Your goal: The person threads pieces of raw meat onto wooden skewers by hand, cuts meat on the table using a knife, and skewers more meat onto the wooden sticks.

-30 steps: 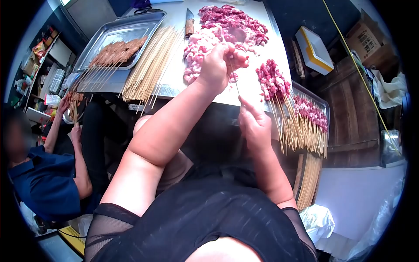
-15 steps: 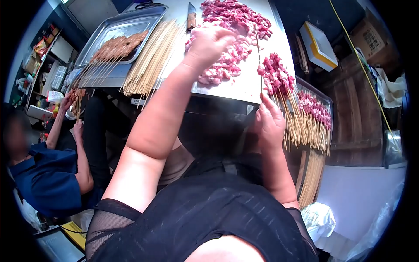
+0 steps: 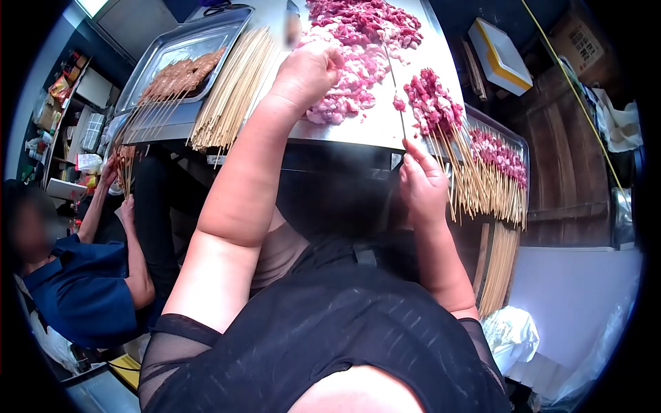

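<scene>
My right hand [image 3: 423, 180] pinches the lower end of a thin skewer [image 3: 394, 81] that slants up over the table edge, with a small piece of meat [image 3: 399, 104] on it. My left hand [image 3: 310, 71] is closed at the left side of the pile of raw meat pieces [image 3: 354, 69]; what its fingers hold, if anything, is hidden. Loaded raw skewers [image 3: 434, 103] lie just right of the held skewer. Bare skewers [image 3: 233, 89] are fanned out to the left of my left hand.
A metal tray [image 3: 237, 20] holds browned skewers [image 3: 180, 77] at the left. Another tray [image 3: 527, 148] with raw skewers [image 3: 497, 155] stands at the right. A knife [image 3: 292, 26] lies at the back. A seated co-worker [image 3: 82, 282] holds skewers at the left.
Since a second ago, my hands have moved apart, the left one leftward and the right one rightward with the skewer. A piece of meat now shows on the skewer.
</scene>
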`<state>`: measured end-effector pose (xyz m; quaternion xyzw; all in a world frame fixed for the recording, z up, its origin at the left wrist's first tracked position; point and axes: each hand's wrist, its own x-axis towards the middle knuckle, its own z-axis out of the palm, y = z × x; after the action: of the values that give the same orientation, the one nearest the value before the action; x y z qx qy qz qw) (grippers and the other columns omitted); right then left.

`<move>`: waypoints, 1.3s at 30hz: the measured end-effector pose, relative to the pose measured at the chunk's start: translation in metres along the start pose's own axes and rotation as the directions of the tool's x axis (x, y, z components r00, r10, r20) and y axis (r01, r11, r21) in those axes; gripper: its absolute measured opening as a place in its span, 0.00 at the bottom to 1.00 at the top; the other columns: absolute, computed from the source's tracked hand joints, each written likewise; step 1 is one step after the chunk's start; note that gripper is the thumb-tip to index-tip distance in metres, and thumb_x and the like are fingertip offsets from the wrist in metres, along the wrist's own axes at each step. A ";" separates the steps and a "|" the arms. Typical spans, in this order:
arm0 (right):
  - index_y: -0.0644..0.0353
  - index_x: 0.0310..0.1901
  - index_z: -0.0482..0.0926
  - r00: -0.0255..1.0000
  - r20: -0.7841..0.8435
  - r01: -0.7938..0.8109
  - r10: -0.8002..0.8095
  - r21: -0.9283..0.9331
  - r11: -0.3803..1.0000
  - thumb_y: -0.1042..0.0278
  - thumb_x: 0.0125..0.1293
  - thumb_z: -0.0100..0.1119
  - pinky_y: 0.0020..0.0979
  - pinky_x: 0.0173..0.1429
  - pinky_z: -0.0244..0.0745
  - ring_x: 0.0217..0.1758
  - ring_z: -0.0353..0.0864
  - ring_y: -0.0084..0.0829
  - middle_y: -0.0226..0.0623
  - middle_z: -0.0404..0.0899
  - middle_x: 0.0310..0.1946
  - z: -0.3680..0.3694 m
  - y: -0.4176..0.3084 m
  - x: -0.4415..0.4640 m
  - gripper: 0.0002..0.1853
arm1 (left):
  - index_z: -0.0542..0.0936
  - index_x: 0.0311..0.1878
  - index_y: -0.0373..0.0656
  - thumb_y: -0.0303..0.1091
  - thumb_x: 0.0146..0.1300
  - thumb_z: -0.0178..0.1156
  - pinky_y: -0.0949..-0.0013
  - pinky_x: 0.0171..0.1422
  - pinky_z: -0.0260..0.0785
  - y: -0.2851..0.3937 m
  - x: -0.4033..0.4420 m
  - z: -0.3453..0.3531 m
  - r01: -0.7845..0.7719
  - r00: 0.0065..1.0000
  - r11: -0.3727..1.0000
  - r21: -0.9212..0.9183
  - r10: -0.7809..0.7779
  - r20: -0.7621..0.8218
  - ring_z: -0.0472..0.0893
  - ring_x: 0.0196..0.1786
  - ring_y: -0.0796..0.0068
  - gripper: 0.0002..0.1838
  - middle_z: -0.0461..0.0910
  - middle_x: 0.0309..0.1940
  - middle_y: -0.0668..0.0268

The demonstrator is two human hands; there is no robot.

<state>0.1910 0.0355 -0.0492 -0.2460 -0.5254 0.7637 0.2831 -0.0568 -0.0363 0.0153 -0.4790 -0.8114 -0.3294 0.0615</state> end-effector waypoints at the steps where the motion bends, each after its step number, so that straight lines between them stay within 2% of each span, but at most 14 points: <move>1: 0.62 0.55 0.74 1.000 -0.002 -0.002 0.002 0.001 1.000 0.74 0.68 0.50 0.11 0.21 0.54 0.19 0.60 0.08 0.19 0.69 0.22 0.000 0.001 0.000 0.15 | 0.82 0.36 0.46 0.36 0.56 0.59 0.61 0.47 0.72 0.000 0.000 0.003 0.000 1.000 1.000 0.000 0.000 0.003 0.80 0.40 0.62 0.07 0.80 0.35 0.61; 5: 0.62 0.55 0.74 1.000 -0.004 0.002 -0.002 -0.011 1.000 0.74 0.67 0.50 0.11 0.22 0.55 0.20 0.61 0.08 0.19 0.69 0.23 0.000 0.003 -0.001 0.15 | 0.83 0.37 0.47 0.35 0.55 0.59 0.62 0.47 0.72 0.009 -0.001 0.009 -0.027 0.999 0.985 0.169 0.019 0.049 0.79 0.40 0.61 0.08 0.80 0.37 0.62; 9: 0.62 0.55 0.74 1.000 -0.004 0.006 -0.006 0.013 1.000 0.74 0.67 0.50 0.11 0.22 0.55 0.20 0.61 0.09 0.20 0.69 0.23 -0.005 0.003 -0.003 0.15 | 0.84 0.33 0.47 0.29 0.50 0.63 0.67 0.44 0.72 0.024 -0.007 0.008 0.091 0.885 0.995 -0.043 -0.060 0.462 0.80 0.37 0.69 0.06 0.80 0.32 0.63; 11: 0.62 0.55 0.74 1.000 -0.009 0.024 -0.023 0.014 1.000 0.74 0.67 0.50 0.11 0.22 0.55 0.20 0.61 0.09 0.20 0.69 0.23 -0.006 0.006 -0.002 0.15 | 0.83 0.32 0.48 0.28 0.47 0.63 0.65 0.43 0.73 0.020 -0.014 0.022 -0.261 0.911 0.917 0.302 0.131 0.391 0.81 0.37 0.66 0.07 0.79 0.33 0.64; 15: 0.63 0.56 0.73 1.000 -0.007 0.014 -0.014 -0.004 1.000 0.75 0.67 0.50 0.12 0.23 0.55 0.21 0.61 0.09 0.20 0.69 0.23 -0.004 0.002 -0.004 0.16 | 0.83 0.32 0.47 0.30 0.49 0.62 0.65 0.42 0.73 0.026 -0.011 0.025 -0.174 0.949 0.920 0.351 0.060 0.311 0.80 0.35 0.63 0.06 0.81 0.30 0.63; 17: 0.63 0.56 0.73 1.000 -0.012 0.015 -0.015 0.005 1.000 0.75 0.67 0.50 0.12 0.23 0.56 0.21 0.61 0.09 0.20 0.69 0.23 -0.004 0.000 -0.005 0.16 | 0.83 0.34 0.45 0.34 0.54 0.64 0.68 0.41 0.71 0.027 -0.004 0.010 0.185 0.892 0.982 -0.034 -0.153 0.426 0.80 0.33 0.69 0.06 0.81 0.29 0.62; 18: 0.64 0.56 0.73 1.000 -0.014 0.016 -0.016 0.014 1.000 0.75 0.67 0.50 0.12 0.23 0.56 0.22 0.61 0.09 0.20 0.69 0.23 -0.004 -0.001 -0.005 0.16 | 0.83 0.37 0.42 0.38 0.56 0.65 0.72 0.39 0.69 0.020 -0.001 0.007 0.158 0.936 0.967 -0.200 -0.082 0.343 0.78 0.33 0.78 0.10 0.81 0.29 0.63; 19: 0.64 0.56 0.73 1.000 -0.014 0.017 -0.016 0.015 1.000 0.75 0.67 0.50 0.12 0.23 0.56 0.22 0.61 0.09 0.20 0.69 0.23 -0.005 -0.001 -0.005 0.16 | 0.83 0.38 0.39 0.39 0.56 0.66 0.74 0.40 0.69 0.018 0.000 0.003 0.238 0.947 0.910 -0.340 -0.140 0.288 0.77 0.34 0.81 0.13 0.81 0.31 0.66; 23: 0.65 0.55 0.73 1.000 0.017 0.012 -0.012 0.014 1.000 0.76 0.67 0.50 0.12 0.24 0.56 0.23 0.62 0.10 0.21 0.69 0.25 -0.007 0.005 -0.006 0.15 | 0.80 0.42 0.35 0.39 0.60 0.63 0.75 0.41 0.72 -0.006 0.010 0.008 0.176 0.984 0.801 -0.572 -0.147 0.097 0.79 0.36 0.78 0.16 0.81 0.35 0.63; 25: 0.65 0.55 0.74 0.999 0.035 0.000 -0.001 0.014 1.000 0.77 0.67 0.50 0.12 0.25 0.57 0.23 0.62 0.10 0.21 0.70 0.25 -0.007 0.008 -0.006 0.15 | 0.78 0.43 0.36 0.36 0.63 0.59 0.74 0.42 0.75 -0.009 0.010 0.006 0.358 0.929 0.389 -0.849 -0.241 0.281 0.81 0.37 0.74 0.12 0.82 0.37 0.59; 31: 0.63 0.54 0.76 0.994 0.109 0.010 0.004 -0.119 0.993 0.76 0.66 0.52 0.13 0.26 0.59 0.23 0.63 0.11 0.21 0.70 0.25 -0.006 0.013 -0.006 0.14 | 0.72 0.45 0.36 0.32 0.69 0.46 0.65 0.48 0.78 -0.002 0.011 0.007 0.424 0.893 0.167 -0.890 -0.242 0.380 0.83 0.41 0.63 0.10 0.80 0.40 0.50; 33: 0.63 0.53 0.76 0.995 0.098 0.016 -0.002 -0.143 0.990 0.76 0.66 0.52 0.13 0.26 0.60 0.23 0.63 0.11 0.21 0.70 0.25 -0.008 0.014 -0.005 0.14 | 0.73 0.45 0.34 0.32 0.69 0.45 0.64 0.48 0.78 0.001 0.008 0.006 0.434 0.887 -0.039 -0.900 -0.159 0.434 0.83 0.42 0.62 0.11 0.80 0.41 0.47; 37: 0.63 0.53 0.76 0.996 0.090 0.025 -0.011 -0.156 0.987 0.76 0.66 0.52 0.14 0.27 0.60 0.23 0.63 0.11 0.21 0.71 0.25 -0.008 0.012 -0.005 0.14 | 0.75 0.43 0.36 0.29 0.66 0.50 0.65 0.46 0.78 0.003 0.008 0.005 0.425 0.896 -0.057 -0.903 -0.118 0.429 0.83 0.39 0.63 0.08 0.82 0.36 0.51; 39: 0.63 0.53 0.76 0.996 0.088 0.026 -0.011 -0.168 0.986 0.76 0.66 0.52 0.14 0.27 0.60 0.23 0.63 0.11 0.21 0.71 0.25 -0.007 0.010 -0.006 0.14 | 0.75 0.44 0.35 0.30 0.66 0.52 0.65 0.46 0.78 0.006 0.005 0.008 0.338 0.939 0.173 -0.925 -0.125 0.320 0.83 0.39 0.64 0.09 0.82 0.36 0.53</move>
<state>0.1982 0.0338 -0.0606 -0.2307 -0.6022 0.7239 0.2454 -0.0527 -0.0254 0.0144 -0.3075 -0.4898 -0.7262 -0.3716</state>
